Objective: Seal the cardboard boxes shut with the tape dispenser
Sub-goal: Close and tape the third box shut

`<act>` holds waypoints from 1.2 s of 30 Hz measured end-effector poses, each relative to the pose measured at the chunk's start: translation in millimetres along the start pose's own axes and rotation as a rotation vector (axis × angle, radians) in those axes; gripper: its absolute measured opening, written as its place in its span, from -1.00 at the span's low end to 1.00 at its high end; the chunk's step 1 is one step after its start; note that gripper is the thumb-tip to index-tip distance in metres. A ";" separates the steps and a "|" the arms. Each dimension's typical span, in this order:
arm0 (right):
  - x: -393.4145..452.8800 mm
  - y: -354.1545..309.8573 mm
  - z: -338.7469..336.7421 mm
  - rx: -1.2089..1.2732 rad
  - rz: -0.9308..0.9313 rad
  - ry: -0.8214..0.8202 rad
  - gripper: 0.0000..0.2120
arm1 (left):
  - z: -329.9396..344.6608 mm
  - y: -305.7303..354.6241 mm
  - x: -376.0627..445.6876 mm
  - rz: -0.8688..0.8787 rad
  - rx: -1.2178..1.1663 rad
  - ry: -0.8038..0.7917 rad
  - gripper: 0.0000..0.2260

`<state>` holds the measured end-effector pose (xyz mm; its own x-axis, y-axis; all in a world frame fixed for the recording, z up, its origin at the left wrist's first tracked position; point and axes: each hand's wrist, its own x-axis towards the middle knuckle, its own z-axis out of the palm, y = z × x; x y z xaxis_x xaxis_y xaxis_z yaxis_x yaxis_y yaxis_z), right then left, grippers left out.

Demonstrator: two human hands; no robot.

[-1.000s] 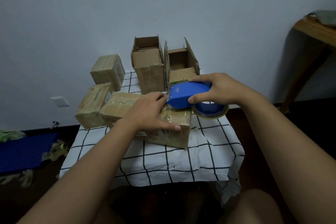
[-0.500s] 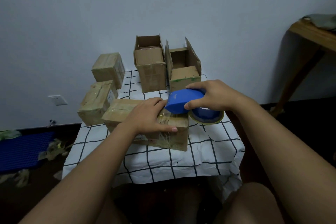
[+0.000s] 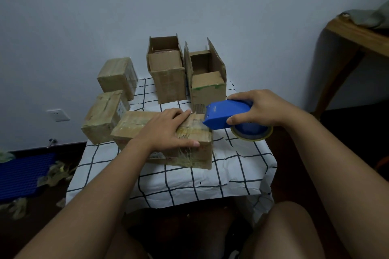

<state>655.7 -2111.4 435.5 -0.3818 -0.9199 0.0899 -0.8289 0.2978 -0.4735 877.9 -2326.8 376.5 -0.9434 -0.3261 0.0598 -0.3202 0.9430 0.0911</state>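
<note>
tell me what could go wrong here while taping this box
1. The left hand lies flat on the box just ahead of the dispenser; its blade end sits near the fingertips, so a slip could nick them.
2. The box sits near the front of the table; a hard pull by the right hand might drag it off.
3. The top looks wrinkled with old tape, so new tape may not stick flat.

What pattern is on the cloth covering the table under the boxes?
White with a grid of thin black lines, on the tablecloth, seen in the head view.
</note>
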 end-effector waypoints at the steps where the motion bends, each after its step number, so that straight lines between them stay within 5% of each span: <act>1: -0.9 1.7 1.1 -0.005 0.001 -0.005 -0.35 | 0.2 0.0 -0.2 0.000 0.004 -0.004 0.03; 22: -11.7 9.3 20.2 -0.043 -0.014 0.009 -0.33 | -6.1 4.9 6.4 -0.005 0.002 -0.166 0.08; 29: -12.6 11.4 25.1 -0.011 0.004 0.026 -0.32 | 5.3 65.4 20.4 0.037 0.004 -0.073 0.09; 36: -18.4 28.7 28.7 0.123 0.036 0.008 -0.32 | 13.5 58.1 22.4 0.031 0.045 -0.037 -0.05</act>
<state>650.7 -2093.3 395.1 -0.4141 -0.9070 0.0772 -0.7582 0.2967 -0.5806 837.0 -2278.3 369.8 -0.9553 -0.2944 0.0254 -0.2931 0.9550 0.0451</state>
